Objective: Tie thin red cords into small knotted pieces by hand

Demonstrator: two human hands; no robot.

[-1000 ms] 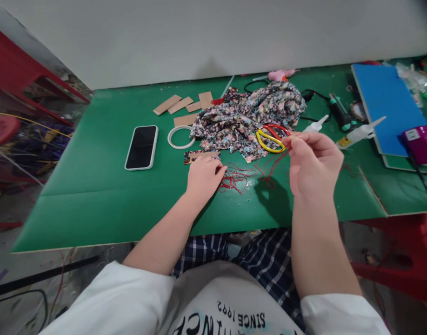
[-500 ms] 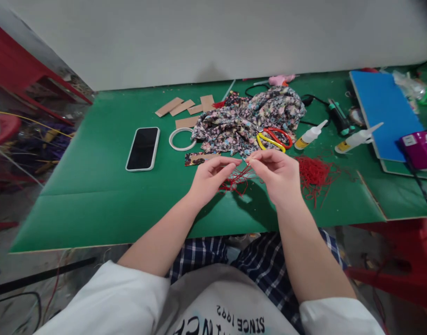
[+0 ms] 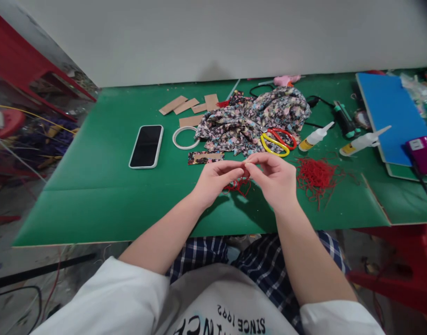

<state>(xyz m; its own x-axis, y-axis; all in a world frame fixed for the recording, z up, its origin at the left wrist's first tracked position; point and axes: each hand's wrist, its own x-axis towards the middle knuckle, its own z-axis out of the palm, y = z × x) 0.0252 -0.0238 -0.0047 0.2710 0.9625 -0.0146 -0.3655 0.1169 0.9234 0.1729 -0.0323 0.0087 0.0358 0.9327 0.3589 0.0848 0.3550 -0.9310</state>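
Over the green table (image 3: 95, 204), the right hand (image 3: 278, 181) has swung in to meet the left hand (image 3: 213, 184); the red pile (image 3: 316, 174) is uncovered now, and both hands' fingertips pinch red threads (image 3: 238, 187), strands bunched below.

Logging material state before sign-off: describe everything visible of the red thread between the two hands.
The red thread is a loose tangle of thin strands, yarn or cord by its look, curling into small loops. Its lower part lies on the green tabletop; some red also shows up at the fingertips, where the left grip and right grip come together. Fingers hide its ends and much of the tangle, and exactly how each grip holds it.
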